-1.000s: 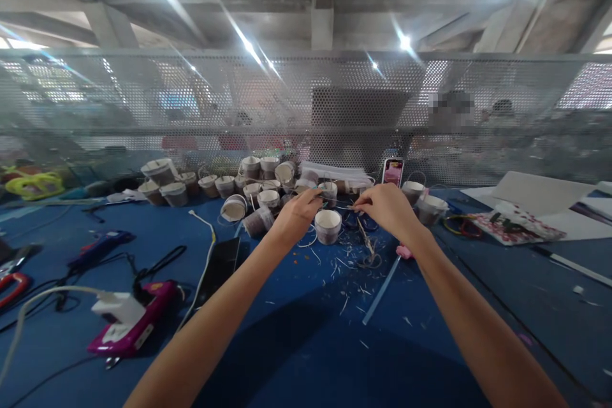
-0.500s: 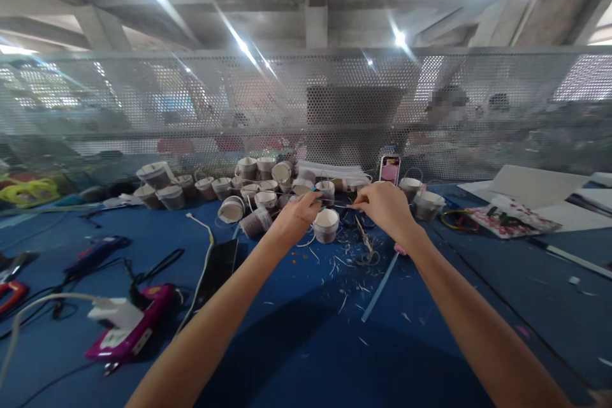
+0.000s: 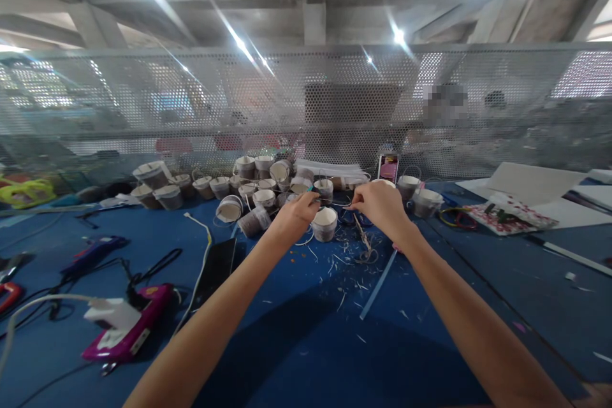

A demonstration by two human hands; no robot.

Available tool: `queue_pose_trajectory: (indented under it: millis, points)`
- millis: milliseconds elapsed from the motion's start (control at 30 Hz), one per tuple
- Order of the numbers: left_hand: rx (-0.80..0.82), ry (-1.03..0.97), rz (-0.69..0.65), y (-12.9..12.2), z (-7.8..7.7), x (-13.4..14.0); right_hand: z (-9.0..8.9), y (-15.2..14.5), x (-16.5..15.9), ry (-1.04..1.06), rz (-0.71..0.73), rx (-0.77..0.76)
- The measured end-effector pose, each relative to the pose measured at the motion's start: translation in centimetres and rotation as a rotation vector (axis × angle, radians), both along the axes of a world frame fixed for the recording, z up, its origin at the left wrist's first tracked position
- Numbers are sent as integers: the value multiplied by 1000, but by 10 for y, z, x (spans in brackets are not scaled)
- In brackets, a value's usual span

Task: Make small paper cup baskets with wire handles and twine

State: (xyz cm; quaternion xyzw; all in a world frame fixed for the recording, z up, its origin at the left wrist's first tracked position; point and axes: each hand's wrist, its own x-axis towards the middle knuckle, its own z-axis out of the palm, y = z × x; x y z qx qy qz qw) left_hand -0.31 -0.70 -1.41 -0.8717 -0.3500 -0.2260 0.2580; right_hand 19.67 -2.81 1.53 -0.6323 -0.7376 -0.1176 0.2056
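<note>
My left hand [image 3: 297,211] is closed, its thumb and fingers pinched together. A small teal piece [image 3: 312,189] sticks up at its fingertips; its kind is hidden. My right hand [image 3: 380,205] pinches one end of a thin pale wire [image 3: 340,205] that runs across to the left hand's fingertips. Just below the wire, between the hands, a small grey bucket [image 3: 324,225] with a white inside stands upright on the blue table. Scissors [image 3: 364,236] lie to its right among white scraps, partly hidden by the right hand. A pale blue stick [image 3: 379,284] lies below the right wrist.
Several similar small buckets [image 3: 220,188] crowd the back left; a couple stand at the right [image 3: 426,203]. A phone [image 3: 387,167] leans behind the right hand. A dark phone-like slab [image 3: 217,266], a purple power strip [image 3: 129,325] and cables lie left. A perforated screen [image 3: 354,108] borders the back.
Both hands stay closed in nearly the same place. The right hand has shifted slightly left, closer to the left hand, and the view has moved a little.
</note>
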Motion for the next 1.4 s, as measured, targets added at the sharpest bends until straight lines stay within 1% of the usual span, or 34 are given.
queue_pose_trajectory:
  millis: [133,233,333,400,467,533,700,867,1100,1400]
  points:
    - [-24,20,39,1,1,-1,3,-2,0,-21,71,-70]
    - [-28,25,54,0,2,-2,4,-3,1,1,147,-127]
    - [-11,20,51,-1,1,-1,3,-2,3,41,229,-196]
    - [7,21,33,-1,0,0,2,-1,4,51,253,-236]
    - [18,24,12,-2,-1,1,1,0,4,42,230,-255]
    - [16,27,-1,-2,-2,1,1,0,3,21,177,-250]
    - [-1,-5,-5,0,-2,0,1,0,-1,-7,88,-221]
    - [2,-23,-44,2,-2,-1,0,1,0,-14,22,-166]
    - [-21,-42,-43,2,-2,-2,-1,1,0,3,20,-141]
    - [-27,-19,-8,3,-3,-3,-6,6,2,43,80,-127]
